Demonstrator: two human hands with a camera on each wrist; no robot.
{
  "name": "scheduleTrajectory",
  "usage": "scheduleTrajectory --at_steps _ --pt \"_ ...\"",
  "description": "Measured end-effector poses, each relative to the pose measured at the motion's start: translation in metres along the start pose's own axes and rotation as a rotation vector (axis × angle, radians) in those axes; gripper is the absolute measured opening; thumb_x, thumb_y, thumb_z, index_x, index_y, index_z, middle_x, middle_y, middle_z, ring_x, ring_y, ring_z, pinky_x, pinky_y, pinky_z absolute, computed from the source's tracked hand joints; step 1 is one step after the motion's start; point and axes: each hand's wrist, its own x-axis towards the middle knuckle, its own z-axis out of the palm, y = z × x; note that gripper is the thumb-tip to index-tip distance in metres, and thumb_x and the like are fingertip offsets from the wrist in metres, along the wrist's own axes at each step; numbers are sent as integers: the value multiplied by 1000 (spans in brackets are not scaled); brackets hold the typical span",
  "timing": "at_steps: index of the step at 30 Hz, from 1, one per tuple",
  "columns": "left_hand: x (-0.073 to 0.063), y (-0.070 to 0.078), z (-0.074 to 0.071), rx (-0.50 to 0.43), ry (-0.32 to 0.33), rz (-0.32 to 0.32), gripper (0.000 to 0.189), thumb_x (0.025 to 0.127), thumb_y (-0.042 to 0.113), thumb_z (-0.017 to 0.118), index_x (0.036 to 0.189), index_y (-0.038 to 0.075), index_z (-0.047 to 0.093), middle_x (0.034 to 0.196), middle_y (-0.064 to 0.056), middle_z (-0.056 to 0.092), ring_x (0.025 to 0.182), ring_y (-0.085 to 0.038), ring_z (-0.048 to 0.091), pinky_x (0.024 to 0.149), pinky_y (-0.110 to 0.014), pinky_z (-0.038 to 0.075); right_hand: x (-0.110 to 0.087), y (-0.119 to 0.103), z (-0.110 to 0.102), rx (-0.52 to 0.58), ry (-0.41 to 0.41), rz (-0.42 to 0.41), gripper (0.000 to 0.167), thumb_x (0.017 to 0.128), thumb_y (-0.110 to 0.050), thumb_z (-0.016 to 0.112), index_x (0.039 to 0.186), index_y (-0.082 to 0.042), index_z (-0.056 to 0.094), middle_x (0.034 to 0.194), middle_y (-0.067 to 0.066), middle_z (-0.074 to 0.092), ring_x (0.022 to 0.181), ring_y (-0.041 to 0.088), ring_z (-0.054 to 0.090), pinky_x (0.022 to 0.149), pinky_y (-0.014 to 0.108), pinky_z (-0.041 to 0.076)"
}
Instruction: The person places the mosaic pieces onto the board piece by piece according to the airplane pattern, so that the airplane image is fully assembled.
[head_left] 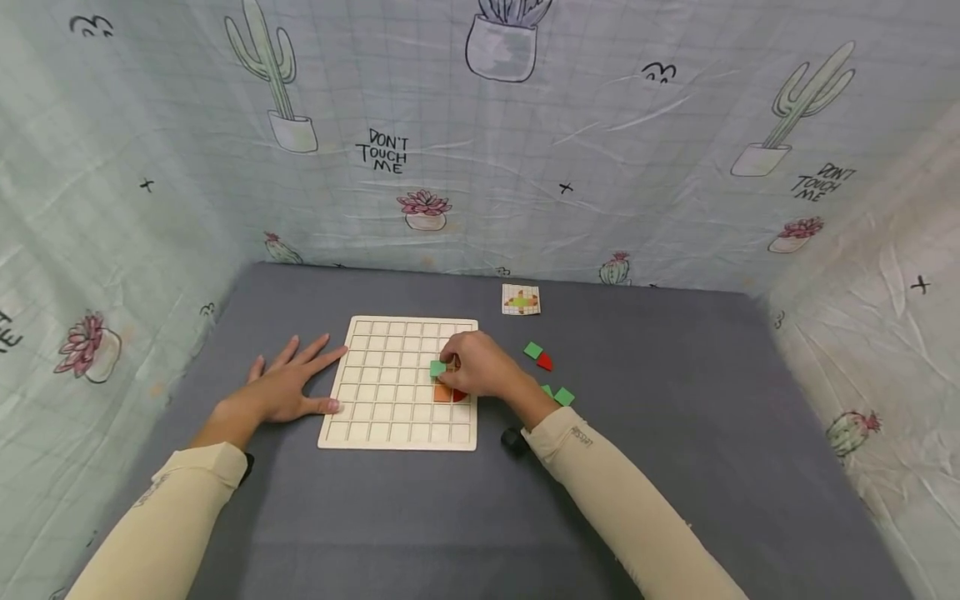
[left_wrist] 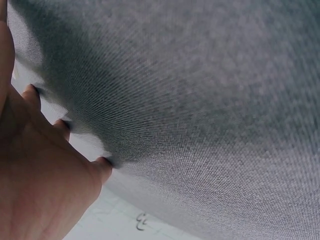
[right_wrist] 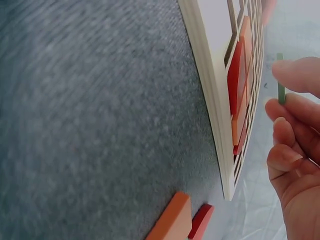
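Note:
My right hand [head_left: 480, 364] is over the right part of the pale gridded board [head_left: 375, 425], pinching a green square tile [head_left: 438, 369]. In the right wrist view the green tile [right_wrist: 281, 85] stands on edge between thumb and finger, above the board's surface. Below that hand, an orange tile [head_left: 442, 393] and a red tile [head_left: 459, 397] sit in the grid; the hand covers part of this area. My left hand [head_left: 288, 387] lies with fingers spread on the grey cloth, its thumb and index fingertip at the board's left edge.
Right of the board lie green tiles [head_left: 564, 397] and a red tile [head_left: 545, 362]. The right wrist view also shows an orange tile [right_wrist: 172, 215] on the cloth. A small pattern card [head_left: 521, 299] lies behind the board. Printed curtains [head_left: 480, 167] enclose the table.

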Motion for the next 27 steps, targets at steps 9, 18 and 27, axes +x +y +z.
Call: scheduleTrajectory --at_steps 9,18,27 --pt "-2 3 0 -17 4 2 103 85 74 68 168 37 19 179 -8 2 161 -51 -5 115 -84 -5 3 -2 4 1 11 -24 11 89 -11 80 97 -5 79 95 7 77 73 10 60 70 24 51" --pt "-4 2 -4 -8 9 -1 103 85 75 67 168 37 19 179 -7 1 161 -51 -4 115 -85 -4 11 -8 6 -1 -19 -13 12 90 -12 78 99 -4 79 99 8 77 76 12 60 70 23 50" --pt "-5 4 -3 -15 13 6 102 85 74 67 168 36 20 179 -8 2 161 -52 -4 115 -85 -4 13 -7 13 5 -37 11 14 90 -12 79 101 -4 80 102 9 78 83 16 68 75 27 56"
